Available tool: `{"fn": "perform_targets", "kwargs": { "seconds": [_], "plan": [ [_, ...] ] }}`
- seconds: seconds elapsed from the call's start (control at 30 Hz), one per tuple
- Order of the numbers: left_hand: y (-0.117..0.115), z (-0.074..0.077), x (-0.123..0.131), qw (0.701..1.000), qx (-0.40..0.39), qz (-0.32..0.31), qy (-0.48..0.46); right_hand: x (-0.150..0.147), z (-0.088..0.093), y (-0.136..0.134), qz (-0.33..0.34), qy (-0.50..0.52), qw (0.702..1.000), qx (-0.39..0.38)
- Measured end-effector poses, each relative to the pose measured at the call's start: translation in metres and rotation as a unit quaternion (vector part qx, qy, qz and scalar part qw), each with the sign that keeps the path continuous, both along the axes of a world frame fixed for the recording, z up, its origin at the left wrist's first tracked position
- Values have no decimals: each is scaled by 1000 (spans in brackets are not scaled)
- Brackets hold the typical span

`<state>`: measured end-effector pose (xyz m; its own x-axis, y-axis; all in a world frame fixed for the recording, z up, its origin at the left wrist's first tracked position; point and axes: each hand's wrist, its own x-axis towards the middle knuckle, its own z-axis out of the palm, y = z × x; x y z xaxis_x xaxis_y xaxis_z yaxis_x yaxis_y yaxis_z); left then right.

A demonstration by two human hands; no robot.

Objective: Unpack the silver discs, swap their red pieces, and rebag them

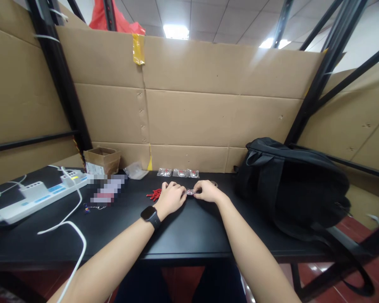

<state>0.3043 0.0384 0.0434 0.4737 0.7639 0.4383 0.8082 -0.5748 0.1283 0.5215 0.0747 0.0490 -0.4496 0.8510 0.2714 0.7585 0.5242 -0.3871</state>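
Between my two hands lies a small clear plastic packet with something red and pale inside. The fingertips of my left hand are closed on its left end; a dark watch sits on that wrist. My right hand pinches the packet's right end. Beside my left hand, partly covered by it, is a small pile of red cords. Behind the hands, a left packet, a middle packet and a right packet lie in a row, each with red in it.
A black backpack takes up the table's right side. At the left are a white power strip with cables, an open cardboard box, a crumpled clear bag and a pixelated object. Cardboard walls enclose the black table.
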Motion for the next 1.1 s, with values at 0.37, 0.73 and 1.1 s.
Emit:
{"fn": "perform_targets", "kwargs": {
  "seconds": [0.37, 0.73, 1.1],
  "plan": [
    [6, 4, -5, 993, -48, 37, -103, -13, 6, -6, 22, 288, 947, -144],
    [9, 10, -10, 981, -115, -21, -157, -5, 8, -6, 12, 378, 910, -172],
    [16, 11, -24, 982, -101, -18, -157, 6, 3, 5, -23, 381, 915, -134]
  ]
}}
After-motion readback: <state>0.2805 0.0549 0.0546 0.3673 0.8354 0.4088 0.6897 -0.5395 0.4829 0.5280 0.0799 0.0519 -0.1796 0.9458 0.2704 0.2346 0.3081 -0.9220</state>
